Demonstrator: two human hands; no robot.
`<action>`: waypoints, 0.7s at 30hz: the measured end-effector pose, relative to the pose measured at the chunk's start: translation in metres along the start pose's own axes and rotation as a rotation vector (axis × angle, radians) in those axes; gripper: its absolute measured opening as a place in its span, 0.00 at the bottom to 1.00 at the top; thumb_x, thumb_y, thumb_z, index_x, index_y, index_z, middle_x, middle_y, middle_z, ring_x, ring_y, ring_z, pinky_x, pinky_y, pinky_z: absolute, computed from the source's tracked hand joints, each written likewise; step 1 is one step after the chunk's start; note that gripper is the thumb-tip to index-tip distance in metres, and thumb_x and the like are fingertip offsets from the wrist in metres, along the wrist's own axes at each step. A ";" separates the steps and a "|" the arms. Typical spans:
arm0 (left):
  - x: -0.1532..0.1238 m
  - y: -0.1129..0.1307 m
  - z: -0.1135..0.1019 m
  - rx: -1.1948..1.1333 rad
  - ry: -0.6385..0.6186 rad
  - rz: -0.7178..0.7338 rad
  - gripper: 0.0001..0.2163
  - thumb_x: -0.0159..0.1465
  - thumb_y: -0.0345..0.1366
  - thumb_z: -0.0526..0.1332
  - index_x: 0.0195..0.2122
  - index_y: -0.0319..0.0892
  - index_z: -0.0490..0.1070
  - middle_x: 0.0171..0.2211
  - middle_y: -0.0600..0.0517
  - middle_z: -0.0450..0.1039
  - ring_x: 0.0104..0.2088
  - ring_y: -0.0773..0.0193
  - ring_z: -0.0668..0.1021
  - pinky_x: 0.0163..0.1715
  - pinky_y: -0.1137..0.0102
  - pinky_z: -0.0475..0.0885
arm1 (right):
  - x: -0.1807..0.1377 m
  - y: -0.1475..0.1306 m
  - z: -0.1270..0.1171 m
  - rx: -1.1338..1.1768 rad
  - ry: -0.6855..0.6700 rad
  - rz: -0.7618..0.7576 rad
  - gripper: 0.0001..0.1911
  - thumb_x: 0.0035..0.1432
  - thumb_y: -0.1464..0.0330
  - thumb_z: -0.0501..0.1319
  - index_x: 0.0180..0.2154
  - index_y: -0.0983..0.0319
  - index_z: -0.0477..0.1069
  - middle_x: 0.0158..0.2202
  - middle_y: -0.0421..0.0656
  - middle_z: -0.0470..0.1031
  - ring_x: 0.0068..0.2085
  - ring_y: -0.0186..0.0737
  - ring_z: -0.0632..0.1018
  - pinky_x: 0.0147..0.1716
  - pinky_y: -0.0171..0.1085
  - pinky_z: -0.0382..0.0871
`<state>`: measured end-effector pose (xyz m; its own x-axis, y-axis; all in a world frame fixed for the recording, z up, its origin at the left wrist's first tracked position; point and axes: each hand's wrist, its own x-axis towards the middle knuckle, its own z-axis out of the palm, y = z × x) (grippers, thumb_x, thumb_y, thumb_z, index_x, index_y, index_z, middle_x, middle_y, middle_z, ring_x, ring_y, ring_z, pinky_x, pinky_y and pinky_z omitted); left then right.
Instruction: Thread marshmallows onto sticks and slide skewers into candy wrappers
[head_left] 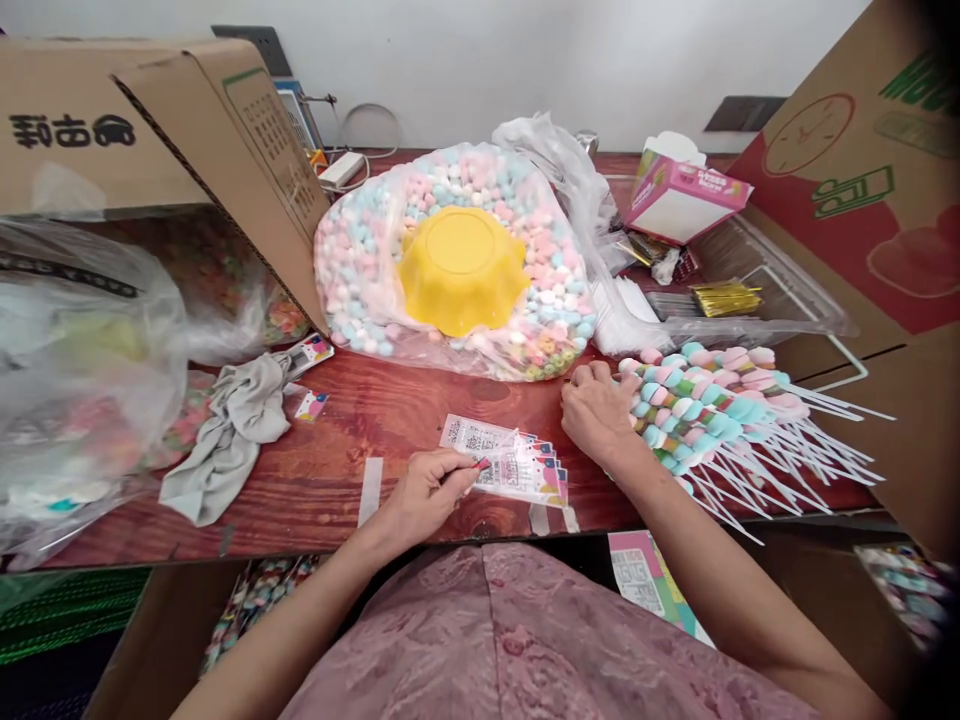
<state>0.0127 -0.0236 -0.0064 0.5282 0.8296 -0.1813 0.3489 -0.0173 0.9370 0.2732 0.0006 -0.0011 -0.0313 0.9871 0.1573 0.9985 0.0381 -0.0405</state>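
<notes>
My left hand (431,492) rests at the table's front, its thumb and forefinger pinched together. A tiny red and dark thing (481,464) shows at their tips, too small to name. It lies over a fanned stack of clear printed bags (525,470) with colourful ends. My right hand (598,412) is curled against the left end of a pile of marshmallow skewers (701,405). Its fingertips are hidden, and I cannot see what they grip. The skewers are pink, white and blue with white sticks pointing right.
Behind the hands lies a big clear bag of marshmallows (360,270) with an upturned yellow bowl (461,270) on it. A grey cloth (232,435) and a cardboard box (247,160) stand left. At right are a clear tray (787,290), gold twist ties (724,299) and a pink box (686,200).
</notes>
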 end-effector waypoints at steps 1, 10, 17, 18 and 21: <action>0.000 0.001 0.000 -0.148 0.019 -0.076 0.14 0.62 0.44 0.59 0.28 0.38 0.74 0.22 0.54 0.67 0.21 0.70 0.69 0.24 0.74 0.64 | 0.003 0.002 0.003 -0.014 -0.006 -0.008 0.12 0.51 0.80 0.55 0.28 0.67 0.76 0.38 0.60 0.73 0.46 0.57 0.64 0.41 0.56 0.53; -0.003 -0.003 -0.009 -0.773 0.151 -0.312 0.15 0.51 0.44 0.70 0.31 0.37 0.74 0.23 0.54 0.72 0.18 0.71 0.74 0.17 0.78 0.65 | -0.005 -0.004 0.002 0.358 0.078 -0.122 0.10 0.60 0.71 0.57 0.30 0.60 0.76 0.39 0.47 0.79 0.48 0.50 0.70 0.46 0.49 0.55; 0.001 0.003 0.004 -0.811 0.122 -0.315 0.14 0.51 0.43 0.69 0.28 0.38 0.70 0.20 0.56 0.69 0.14 0.73 0.71 0.13 0.79 0.61 | -0.009 0.006 0.012 0.707 0.174 -0.033 0.09 0.60 0.68 0.55 0.31 0.60 0.72 0.28 0.41 0.76 0.30 0.38 0.74 0.31 0.37 0.67; 0.002 0.003 0.007 -0.800 0.122 -0.320 0.13 0.51 0.43 0.68 0.28 0.38 0.71 0.19 0.57 0.69 0.14 0.73 0.70 0.13 0.79 0.60 | -0.011 0.004 0.010 0.742 0.185 -0.015 0.08 0.60 0.68 0.55 0.30 0.60 0.71 0.26 0.40 0.74 0.28 0.37 0.73 0.29 0.36 0.66; 0.006 0.003 0.013 -0.726 0.140 -0.333 0.11 0.51 0.42 0.67 0.26 0.38 0.72 0.18 0.57 0.67 0.14 0.74 0.67 0.13 0.78 0.57 | -0.020 -0.009 -0.003 0.852 0.205 0.001 0.08 0.62 0.68 0.55 0.31 0.60 0.69 0.25 0.39 0.72 0.27 0.35 0.73 0.27 0.34 0.67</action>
<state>0.0268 -0.0258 -0.0088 0.3661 0.7905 -0.4909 -0.1440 0.5693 0.8094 0.2651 -0.0204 -0.0010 0.0604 0.9427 0.3280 0.6221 0.2214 -0.7510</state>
